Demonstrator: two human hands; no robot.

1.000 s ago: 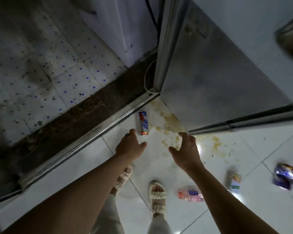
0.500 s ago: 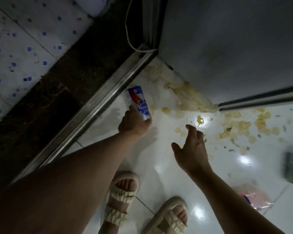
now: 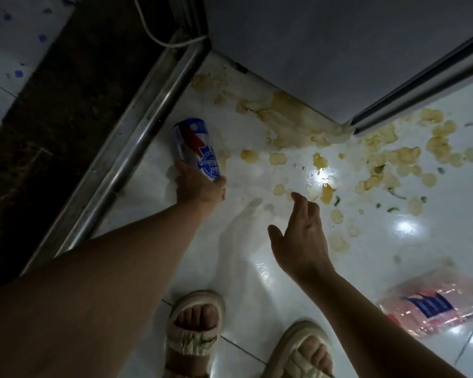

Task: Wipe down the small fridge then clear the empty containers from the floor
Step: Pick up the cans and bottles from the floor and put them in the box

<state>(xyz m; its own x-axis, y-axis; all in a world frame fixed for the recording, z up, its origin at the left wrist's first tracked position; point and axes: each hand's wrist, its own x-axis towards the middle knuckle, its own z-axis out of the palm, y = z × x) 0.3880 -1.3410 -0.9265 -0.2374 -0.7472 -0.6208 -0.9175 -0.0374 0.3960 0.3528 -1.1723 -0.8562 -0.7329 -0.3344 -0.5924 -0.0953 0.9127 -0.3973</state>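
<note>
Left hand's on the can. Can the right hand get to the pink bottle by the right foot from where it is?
Probably yes. The right hand hangs open and holds nothing, and only bare wet tile lies between it and the pink bottle lying on the floor. The left hand grips the can, well clear.

Blue-white-red can [image 3: 195, 150] beside metal door track, gripped at near end; pink plastic bottle [image 3: 434, 306] lying on tile.

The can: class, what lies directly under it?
The can lies on the white floor tile beside the metal rail, its near end gripped by the left hand. The floor right beneath it is covered.
</note>
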